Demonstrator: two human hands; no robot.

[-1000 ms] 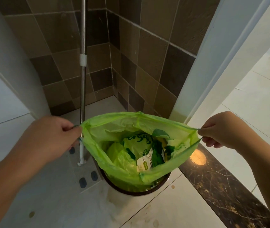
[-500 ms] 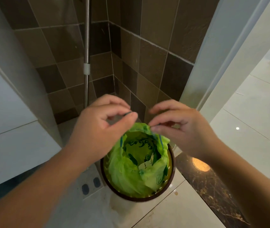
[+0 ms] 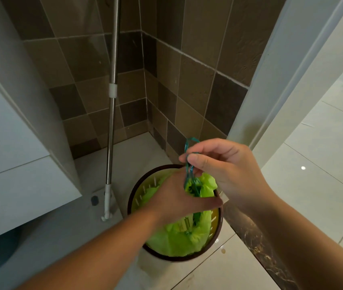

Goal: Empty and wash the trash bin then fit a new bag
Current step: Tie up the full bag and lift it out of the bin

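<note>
A round trash bin (image 3: pixel 134 195) with a dark brown rim and yellow-green inside stands on the floor in the tiled corner. A full green bag (image 3: pixel 179 239) sits in it with its mouth gathered shut. My right hand (image 3: pixel 225 170) pinches the teal drawstring (image 3: pixel 189 162) and holds it up above the bag. My left hand (image 3: pixel 179 197) grips the gathered neck of the bag just under the string, covering part of the bag.
A mop with a metal pole (image 3: pixel 112 114) leans in the corner left of the bin. A white cabinet (image 3: pixel 16 164) juts out at the left. A dark marble threshold (image 3: pixel 260 243) and a white door frame (image 3: pixel 271 84) lie to the right.
The bag's mouth was stretched wide between both hands, then drawn together. Now it is cinched, my right hand lifts the drawstring and my left hand has dropped onto the bag's neck.
</note>
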